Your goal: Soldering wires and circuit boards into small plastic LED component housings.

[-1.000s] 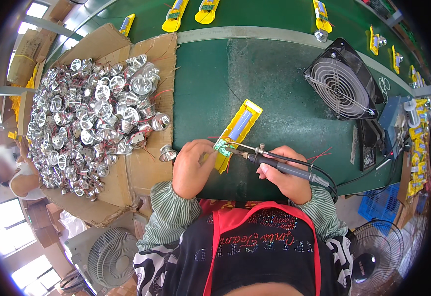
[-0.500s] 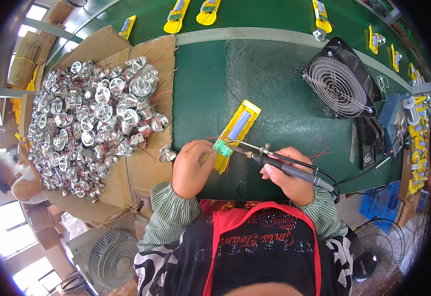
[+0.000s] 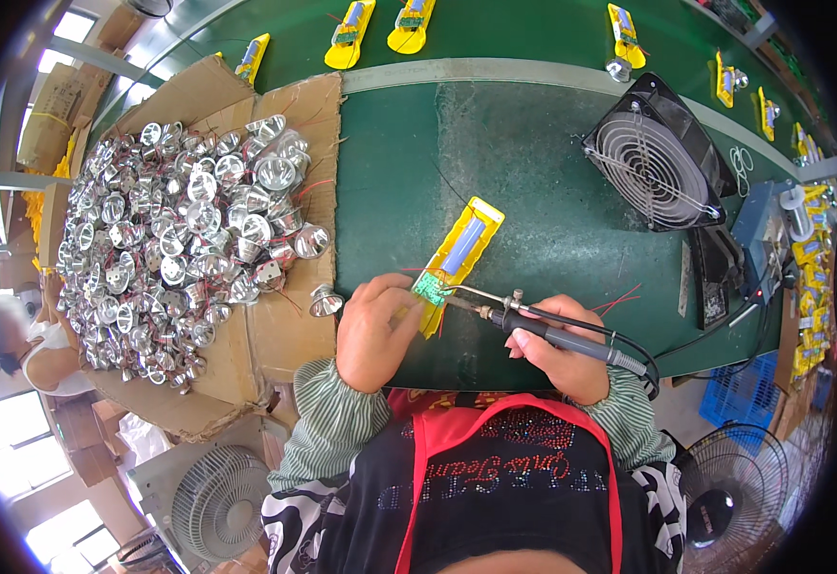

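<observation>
A long yellow plastic housing (image 3: 482, 212) lies slanted on the green bench, with a blue-violet cylindrical cell (image 3: 463, 246) inside. At its near end sits a small green circuit board (image 3: 429, 288). My left hand (image 3: 375, 330) is closed at the board's left edge, thumb and fingers bent against it; the fingertips are partly hidden. In my right hand (image 3: 567, 354) is a grey-black soldering iron (image 3: 571, 338), held like a pen. Its tip and the thin metal tube (image 3: 480, 293) fixed along it reach the board.
Left, a cardboard box (image 3: 294, 330) holds many silvery reflector cups (image 3: 203, 215); one loose cup (image 3: 325, 300) lies beside it. A square black fan (image 3: 658, 158) and blue soldering station (image 3: 763, 239) stand right. Beyond a metal rail, yellow housings (image 3: 350, 36) line a green surface. Another person (image 3: 40, 354) sits far left.
The soldering iron's tip and tube have shifted slightly toward me over the circuit board. My left hand stays at the board's edge, almost unmoved.
</observation>
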The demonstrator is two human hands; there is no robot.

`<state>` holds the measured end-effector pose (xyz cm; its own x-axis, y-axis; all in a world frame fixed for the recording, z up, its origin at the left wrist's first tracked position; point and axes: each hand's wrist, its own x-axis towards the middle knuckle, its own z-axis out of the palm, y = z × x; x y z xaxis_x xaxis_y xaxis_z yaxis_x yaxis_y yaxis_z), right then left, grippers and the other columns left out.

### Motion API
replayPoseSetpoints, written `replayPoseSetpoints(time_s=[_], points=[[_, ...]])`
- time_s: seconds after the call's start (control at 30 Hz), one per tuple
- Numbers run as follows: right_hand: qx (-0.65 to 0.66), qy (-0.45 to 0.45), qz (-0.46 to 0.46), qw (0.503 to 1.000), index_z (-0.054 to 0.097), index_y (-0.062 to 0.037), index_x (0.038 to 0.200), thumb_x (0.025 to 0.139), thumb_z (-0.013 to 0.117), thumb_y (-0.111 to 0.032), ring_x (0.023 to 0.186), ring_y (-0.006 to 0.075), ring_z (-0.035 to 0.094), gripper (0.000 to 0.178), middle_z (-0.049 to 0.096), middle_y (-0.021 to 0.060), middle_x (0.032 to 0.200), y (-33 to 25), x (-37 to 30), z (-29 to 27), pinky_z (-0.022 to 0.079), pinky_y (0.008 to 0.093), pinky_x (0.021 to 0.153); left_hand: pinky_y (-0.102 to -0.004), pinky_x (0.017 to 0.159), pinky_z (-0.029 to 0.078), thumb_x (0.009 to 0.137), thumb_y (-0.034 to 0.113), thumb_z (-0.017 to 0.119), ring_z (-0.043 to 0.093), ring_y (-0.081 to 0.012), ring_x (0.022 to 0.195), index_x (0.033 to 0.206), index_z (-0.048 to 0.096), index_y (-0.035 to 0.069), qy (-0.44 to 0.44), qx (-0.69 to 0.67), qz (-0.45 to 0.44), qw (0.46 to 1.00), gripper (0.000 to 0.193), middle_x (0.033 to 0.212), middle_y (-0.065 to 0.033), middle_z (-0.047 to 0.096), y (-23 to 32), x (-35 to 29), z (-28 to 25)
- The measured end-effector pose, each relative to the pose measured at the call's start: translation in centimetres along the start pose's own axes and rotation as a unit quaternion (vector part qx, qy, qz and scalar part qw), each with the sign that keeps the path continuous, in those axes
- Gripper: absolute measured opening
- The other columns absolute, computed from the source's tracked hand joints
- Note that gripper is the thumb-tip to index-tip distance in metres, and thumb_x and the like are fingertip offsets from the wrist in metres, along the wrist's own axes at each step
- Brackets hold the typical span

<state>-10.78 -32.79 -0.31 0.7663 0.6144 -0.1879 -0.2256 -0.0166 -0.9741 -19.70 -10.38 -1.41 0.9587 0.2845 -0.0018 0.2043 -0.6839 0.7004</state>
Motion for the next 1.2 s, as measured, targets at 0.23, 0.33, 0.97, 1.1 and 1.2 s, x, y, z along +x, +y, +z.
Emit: replayPoseSetpoints(time_s=[0.23,0.33,0.97,1.1,1.2], points=[[-0.013,-0.014,-0.002,1.0,0.053,0.0049,0.092,0.081,0.06,0.0,0.067,0.0153,0.064,0.014,0.065,0.0128,0.077,0.3,0.4,0.2,0.054,0.0268,0.061,-0.0362,0.078,0.044,0.076,0.007,0.065,0.055,-0.0295,0.089,0.08,0.061,0.002,-0.021,0.011,-0.002,1.0,0.007,0.098,-0.0111,0.061,0.3,0.2,0.0],[-0.018,-0.019,0.005,1.0,0.053,0.0049,0.092,0.081,0.06,0.0,0.067,0.0149,0.064,0.014,0.065,0.0127,0.077,0.2,0.6,0.2,0.054,0.0268,0.061,-0.0363,0.077,0.044,0.076,0.007,0.065,0.055,-0.0293,0.088,0.08,0.061,0.002,-0.022,0.016,0.005,1.0,0.008,0.097,-0.0108,0.061,0.2,0.3,0.0],[0.0,0.021,-0.032,0.999,0.055,0.0052,0.094,0.079,0.062,-0.001,0.067,0.0138,0.064,0.017,0.066,0.0114,0.077,0.1,0.0,-1.0,0.053,0.0261,0.06,-0.036,0.075,0.045,0.075,0.006,0.065,0.056,-0.0291,0.086,0.079,0.061,0.001,-0.013,0.014,0.007,1.0,0.008,0.095,-0.0113,0.061,0.1,0.2,0.1],[-0.013,0.041,-0.034,0.999,0.055,0.0053,0.093,0.079,0.062,-0.001,0.066,0.014,0.064,0.017,0.066,0.0117,0.076,-0.1,-0.6,-1.3,0.053,0.0259,0.059,-0.0362,0.075,0.045,0.075,0.007,0.065,0.056,-0.0291,0.086,0.08,0.061,0.002,-0.011,0.019,0.008,1.0,0.008,0.095,-0.0109,0.061,0.2,-0.1,0.1],[-0.018,0.05,-0.036,0.998,0.055,0.0049,0.093,0.079,0.062,-0.002,0.065,0.0139,0.064,0.017,0.065,0.0115,0.075,0.0,-0.8,-1.6,0.053,0.0259,0.059,-0.0365,0.074,0.045,0.075,0.008,0.065,0.056,-0.0291,0.086,0.082,0.061,0.002,-0.012,0.034,0.01,0.999,0.01,0.095,-0.0105,0.061,0.2,-0.3,0.3]])
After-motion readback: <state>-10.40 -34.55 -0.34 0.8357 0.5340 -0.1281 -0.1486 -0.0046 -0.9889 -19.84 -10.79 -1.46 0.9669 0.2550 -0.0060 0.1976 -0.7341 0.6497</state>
